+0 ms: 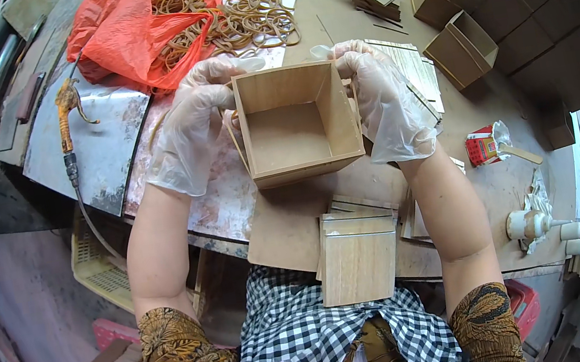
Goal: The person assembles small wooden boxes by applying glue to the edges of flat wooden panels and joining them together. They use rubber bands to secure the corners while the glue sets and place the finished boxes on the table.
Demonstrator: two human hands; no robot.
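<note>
An open-topped, square wooden box is held up above the table's front, its hollow inside facing me. My left hand, in a thin clear glove, is closed at the box's left side. A tan rubber band hangs slantwise along that side, by the left fingers. My right hand, gloved the same way, closes on the box's right side. The box's walls partly hide the fingertips of both hands. Below the box, grooved wooden panels lie overlapping and stick out past the table's front edge.
A red plastic bag spills rubber bands at the back left. An air gun lies left. To the right are stacked boxes, a single banded box, a red glue tub with a stick and white squeeze bottles.
</note>
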